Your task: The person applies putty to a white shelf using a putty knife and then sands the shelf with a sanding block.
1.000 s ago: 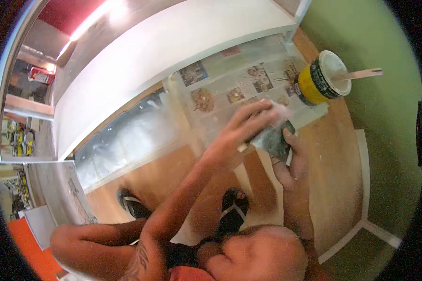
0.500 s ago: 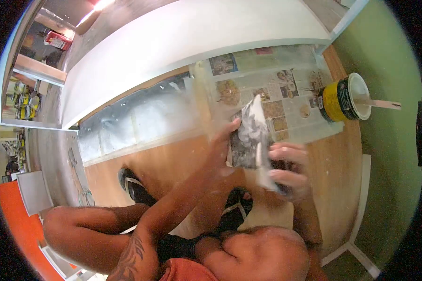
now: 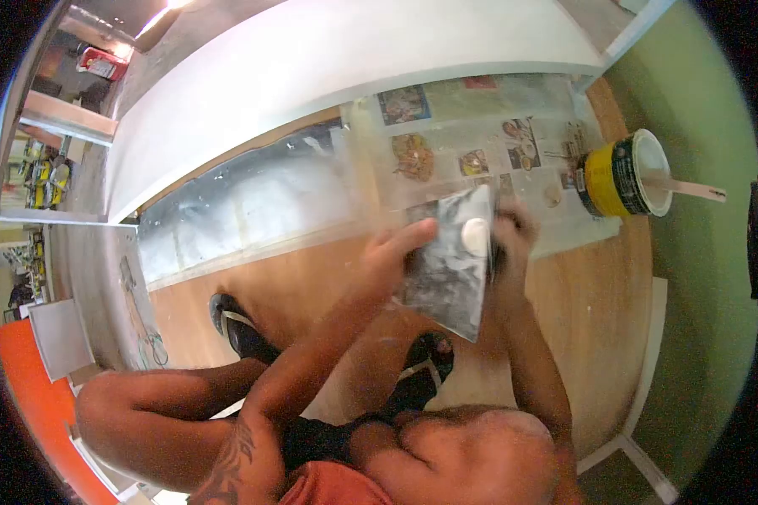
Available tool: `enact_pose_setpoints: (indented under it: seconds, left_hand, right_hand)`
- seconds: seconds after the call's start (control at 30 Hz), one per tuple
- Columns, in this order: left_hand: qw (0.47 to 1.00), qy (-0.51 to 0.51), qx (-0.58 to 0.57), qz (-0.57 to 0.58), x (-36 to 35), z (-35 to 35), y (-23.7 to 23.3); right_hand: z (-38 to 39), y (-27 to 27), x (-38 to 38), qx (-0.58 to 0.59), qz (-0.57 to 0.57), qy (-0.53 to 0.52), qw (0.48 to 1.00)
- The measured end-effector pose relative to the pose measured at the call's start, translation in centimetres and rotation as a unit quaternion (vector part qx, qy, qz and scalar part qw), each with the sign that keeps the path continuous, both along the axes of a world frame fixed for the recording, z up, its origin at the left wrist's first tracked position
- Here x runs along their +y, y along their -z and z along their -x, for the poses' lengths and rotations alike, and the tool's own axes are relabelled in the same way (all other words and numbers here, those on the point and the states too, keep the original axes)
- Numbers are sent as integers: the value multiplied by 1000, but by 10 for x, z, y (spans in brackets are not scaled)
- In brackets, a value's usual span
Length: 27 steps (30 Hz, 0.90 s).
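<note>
My left hand [image 3: 393, 255] is closed on the near left edge of a dark flat plate [image 3: 445, 273], its thumb along the upper face. White paste is smeared over the plate, and a thicker white blob [image 3: 476, 237] sits by its right edge. At that right edge my right hand [image 3: 515, 240] is curled around something dark, partly hidden behind the plate and blurred. To the right stands a tub [image 3: 612, 178] with a yellow and black label. A flat light stick [image 3: 689, 187] pokes out of its open top.
Printed newspaper sheets [image 3: 413, 158] under clear plastic cover the floor ahead, beside a shiny whitish strip [image 3: 253, 206]. Beyond them runs a long white panel [image 3: 328, 50]. A green wall [image 3: 699, 109] rises on the right. My feet in dark flip-flops [image 3: 425, 370] are on the wooden floor [image 3: 598, 295].
The plate has turned, and its smeared face shows more fully now. My right hand has moved up and away from me along the right edge, and the white blob has come into view.
</note>
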<state>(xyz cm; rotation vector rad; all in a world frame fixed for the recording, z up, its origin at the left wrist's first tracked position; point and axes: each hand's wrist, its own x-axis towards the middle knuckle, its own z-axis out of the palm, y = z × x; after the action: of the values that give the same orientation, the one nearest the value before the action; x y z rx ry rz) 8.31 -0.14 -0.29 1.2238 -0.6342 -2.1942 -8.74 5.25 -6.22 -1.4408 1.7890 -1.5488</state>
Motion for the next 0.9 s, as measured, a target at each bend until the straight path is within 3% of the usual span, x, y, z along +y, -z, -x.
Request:
enact_pose_setpoints:
  seconds: [0.03, 0.07, 0.13, 0.17, 0.2, 0.23, 0.27, 0.3, 0.33, 0.4, 0.43, 0.5, 0.53, 0.6, 0.7, 0.73, 0.77, 0.8, 0.83, 0.87, 0.9]
  left_hand:
    - [999, -1, -41, 36, 2, 0, -6]
    - [999, 7, -33, 35, 3, 1, -3]
    - [993, -86, -21, 77, 4, 1, 8]
    - [993, -84, -18, 79, -1, 1, 14]
    - [994, -95, 46, 42, -8, 1, 22]
    - [989, -102, 110, 7, -14, 3, 27]
    - [986, -101, 130, 12, -17, 6, 29]
    - [987, -96, 128, 9, -17, 11, 25]
    - [982, -114, 148, -8, -16, 16, 18]
    - [976, -134, 167, -28, -12, 19, 19]
    - [986, -123, 109, 19, -10, 19, 25]
    - [990, -106, 57, 69, -7, 20, 26]
    - [992, -103, 47, 56, -4, 17, 25]
    - [994, -99, 27, 44, 0, 12, 22]
    - [984, -142, 83, 61, -4, 9, 16]
    - [979, -144, 141, 22, -9, 9, 15]
    - [970, -143, 197, -17, -14, 9, 15]
    - [969, -151, 193, -16, -14, 8, 23]
    - [980, -126, 156, -15, -13, 5, 35]
    - [988, -104, 116, -14, -10, 2, 45]
    - [993, -81, 82, -5, -7, 9, 42]
  right_hand:
    - [18, -22, -11, 220, -12, -68, 973]
    - [30, -19, -17, 250, -13, -64, 966]
    - [33, -24, -13, 280, -18, -55, 958]
    - [21, -39, -8, 41, -99, 48, 993]
    - [14, -49, 0, -202, -171, 143, 954]
    - [23, -36, 13, -201, -167, 144, 954]
    - [40, -9, 32, -531, -135, -9, 837]
    - [49, 6, 44, -783, -82, -159, 595]
    - [36, -11, 42, -785, -81, -154, 594]
    - [-12, -65, 25, -684, -251, -10, 684]
    - [-21, -67, 9, -684, -253, -7, 684]
    - [-15, -70, -38, -758, -149, 99, 627]
    - [1, -49, -47, -757, -146, 99, 629]
    - [34, 16, -47, -792, -1, -201, 576]
    - [30, -31, -31, -803, -36, -192, 563]
    - [20, -52, -21, -785, -63, -140, 600]
    - [30, 12, 4, -756, -133, -138, 626]
    - [40, 75, 30, -722, -203, -141, 646]
    - [30, 76, 33, -687, -270, -148, 658]
    - [26, 75, 30, -709, -236, -94, 658]
    - [1, 10, 3, -726, -198, -41, 658]
